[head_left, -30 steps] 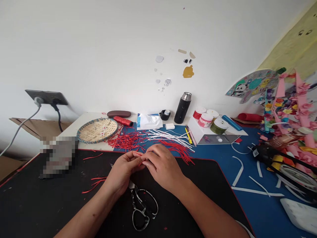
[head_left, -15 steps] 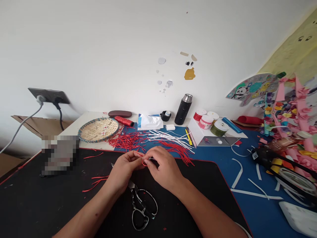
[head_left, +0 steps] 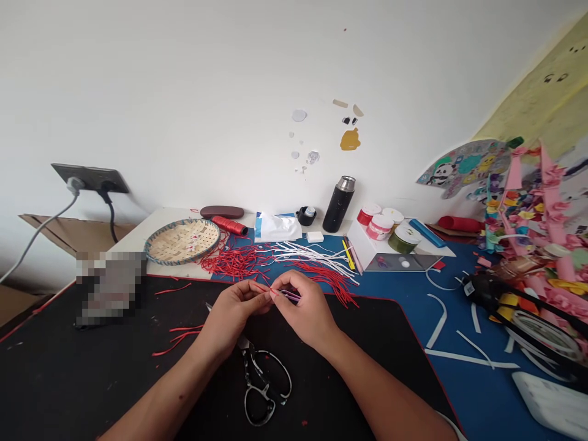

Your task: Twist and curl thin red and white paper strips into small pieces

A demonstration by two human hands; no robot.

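Note:
My left hand and my right hand meet above a black desk mat. Their fingertips pinch thin red paper strips. A short bundle of purple-and-red strips sticks out from my right fingers. What lies inside the grip is hidden. Black-handled scissors lie open-looped on the mat below my hands, with their blades hidden under my left wrist. A few loose red strips lie left of my left hand.
Heaps of red strips and white strips lie beyond my hands, next to a woven bamboo tray and a red thread spool. Paint jars, a black flask and pink paper crafts stand further back.
My right hand has shifted slightly right and its fingers have opened a little, showing the purple-and-red strips. My left hand stays nearly in place.

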